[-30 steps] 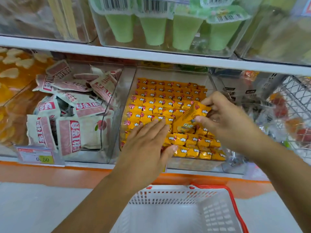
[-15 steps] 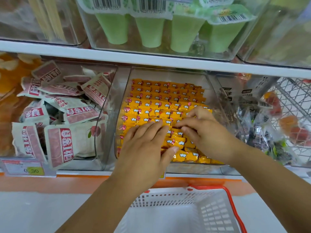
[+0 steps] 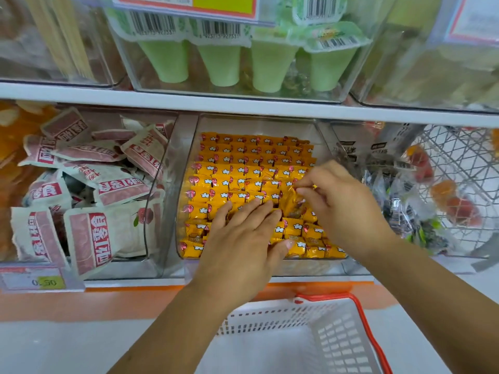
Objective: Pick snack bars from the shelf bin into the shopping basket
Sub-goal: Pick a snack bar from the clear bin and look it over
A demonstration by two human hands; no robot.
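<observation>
Tag point(image 3: 40, 282) "0.50" left of snack bars point(image 3: 243, 168)

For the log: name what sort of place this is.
Likely a shop's snack aisle: a clear plastic bin of yellow-wrapped snack bars, a yellow-marked shelf-edge price tag, a white plastic basket with red rim.

Two hands point(image 3: 243, 238) point(image 3: 343, 209), one basket point(image 3: 270, 319), four green cups point(image 3: 164, 60) point(image 3: 221, 64) point(image 3: 270, 66) point(image 3: 329, 68)

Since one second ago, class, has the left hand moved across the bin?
No. The left hand still lies flat on the front snack bars, just behind the front wall of the bin.
</observation>
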